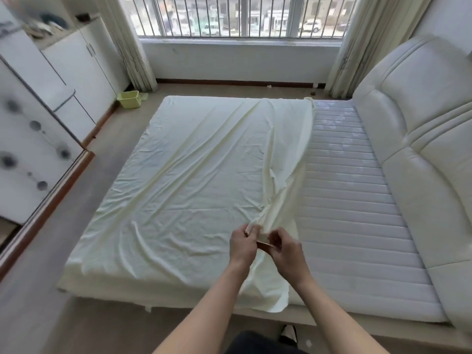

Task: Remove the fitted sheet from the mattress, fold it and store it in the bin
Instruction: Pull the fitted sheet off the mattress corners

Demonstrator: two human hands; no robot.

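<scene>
Fingers of the left hand (242, 242) and right hand (286, 247) curl together, pinching the pale fitted sheet (194, 180), whose headboard-side edge is peeled back, baring the quilted mattress (357, 213).

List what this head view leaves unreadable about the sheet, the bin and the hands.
- Fitted sheet: its far-side and left edges drop behind the mattress, so whether they are still tucked is hidden.
- Green bin: small and distant; contents unreadable.
- Left hand and right hand: both grip bunched sheet, which covers the fingertips.
- Cabinet top: items blurred.
</scene>
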